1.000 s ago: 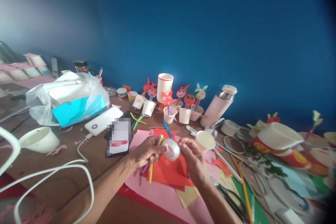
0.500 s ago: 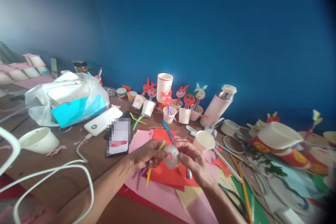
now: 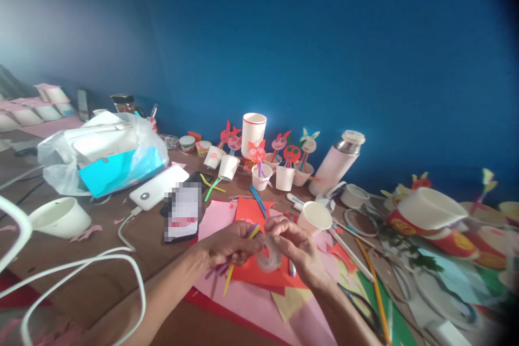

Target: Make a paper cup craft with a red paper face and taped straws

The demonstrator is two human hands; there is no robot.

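My left hand (image 3: 236,243) is closed around a yellow strip (image 3: 228,280) and a purple strip (image 3: 221,268), which look like straws or pipe cleaners. A roll of clear tape (image 3: 272,263) hangs between my hands, its upper rim pinched by the fingers of my right hand (image 3: 295,243). My left fingertips come close to the roll's left edge; whether they touch it I cannot tell. Beneath both hands lie red paper (image 3: 259,277) and pink paper (image 3: 243,307). A white paper cup (image 3: 315,218) stands just beyond my right hand.
Several paper cups with animal-face figures (image 3: 285,177) line the wall, beside a pink thermos (image 3: 334,165). Left are a phone (image 3: 183,213), a power bank (image 3: 158,188) with a white cable (image 3: 141,275), and a plastic bag (image 3: 60,157). Scissors (image 3: 360,303) and a pencil (image 3: 377,294) lie right.
The tape roll has tilted and moved slightly down and to the right. My left hand has shifted a little downward with the strips, while my right hand keeps hold of the roll.
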